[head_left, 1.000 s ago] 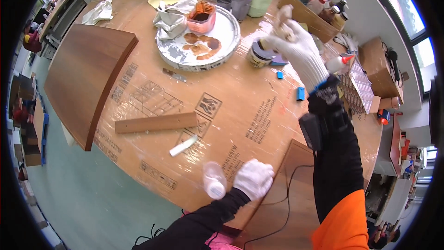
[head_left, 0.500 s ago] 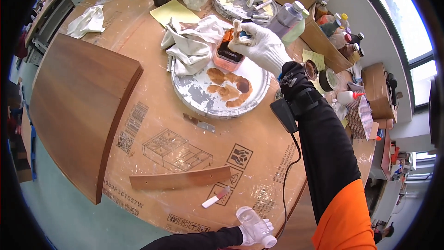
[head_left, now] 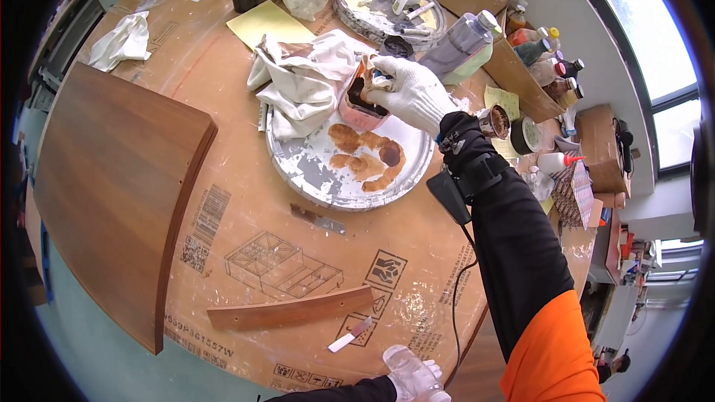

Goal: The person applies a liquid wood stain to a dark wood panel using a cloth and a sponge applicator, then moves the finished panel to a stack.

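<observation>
My right hand (head_left: 413, 93), in a white glove, pinches a brown-stained wadded cloth (head_left: 369, 83) at the mouth of a pinkish plastic tub (head_left: 360, 116) with dark liquid inside. That tub stands on a round, paint-crusted white lid (head_left: 298, 171), beside brown stain blots (head_left: 365, 150). Against the tub's left side lies a crumpled white cloth (head_left: 302, 93). At the lower edge, my gloved left hand (head_left: 427, 377) is closed around a clear plastic bottle (head_left: 401, 361), its lower part cut off by the picture's edge.
A large curved brown wooden panel (head_left: 123, 186) lies at left, and a narrow curved wooden strip (head_left: 290, 308) near the front, beside a small white-and-pink tube (head_left: 350, 335). Bottles fill a cardboard box (head_left: 525, 82) at right. A metal scraper blade (head_left: 318, 219) lies below the lid.
My right hand has come down with the stained cloth from above the tub to its mouth. My left hand with the bottle sits slightly lower in the picture, as the view shifted.
</observation>
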A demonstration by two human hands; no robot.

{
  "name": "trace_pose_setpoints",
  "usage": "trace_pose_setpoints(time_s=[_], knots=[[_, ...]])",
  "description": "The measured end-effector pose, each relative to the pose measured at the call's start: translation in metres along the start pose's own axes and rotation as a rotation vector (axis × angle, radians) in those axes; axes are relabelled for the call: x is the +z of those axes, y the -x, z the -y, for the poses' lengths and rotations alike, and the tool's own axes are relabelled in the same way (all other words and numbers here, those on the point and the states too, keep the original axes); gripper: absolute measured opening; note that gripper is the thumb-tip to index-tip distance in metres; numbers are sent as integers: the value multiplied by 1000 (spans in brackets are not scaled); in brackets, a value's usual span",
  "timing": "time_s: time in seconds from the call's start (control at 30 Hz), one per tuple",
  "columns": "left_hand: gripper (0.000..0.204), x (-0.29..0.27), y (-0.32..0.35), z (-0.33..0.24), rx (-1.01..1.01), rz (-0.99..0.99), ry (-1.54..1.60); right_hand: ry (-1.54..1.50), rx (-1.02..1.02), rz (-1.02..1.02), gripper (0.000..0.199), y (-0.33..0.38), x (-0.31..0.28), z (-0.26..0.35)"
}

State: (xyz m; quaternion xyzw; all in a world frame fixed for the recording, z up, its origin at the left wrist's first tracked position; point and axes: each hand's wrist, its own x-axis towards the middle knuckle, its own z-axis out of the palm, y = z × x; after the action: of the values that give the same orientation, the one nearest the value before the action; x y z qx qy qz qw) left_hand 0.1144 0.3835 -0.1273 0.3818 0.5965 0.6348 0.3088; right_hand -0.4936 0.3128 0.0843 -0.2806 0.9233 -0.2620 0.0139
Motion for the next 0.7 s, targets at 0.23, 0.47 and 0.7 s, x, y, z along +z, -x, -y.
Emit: trace_pose_setpoints(time_s=[0.23, 0.47, 0.7], knots=[[16, -110, -12, -103, -4, -13, -276, -25, 22, -29, 44, 2, -3, 5], [19, -88, -11, -87, -95, -51, -190, -45, 1, -127, 42, 1, -23, 20], [30, -54, -7, -55, -72, -17, -199, -722, 323, -246, 30, 10, -41, 22]])
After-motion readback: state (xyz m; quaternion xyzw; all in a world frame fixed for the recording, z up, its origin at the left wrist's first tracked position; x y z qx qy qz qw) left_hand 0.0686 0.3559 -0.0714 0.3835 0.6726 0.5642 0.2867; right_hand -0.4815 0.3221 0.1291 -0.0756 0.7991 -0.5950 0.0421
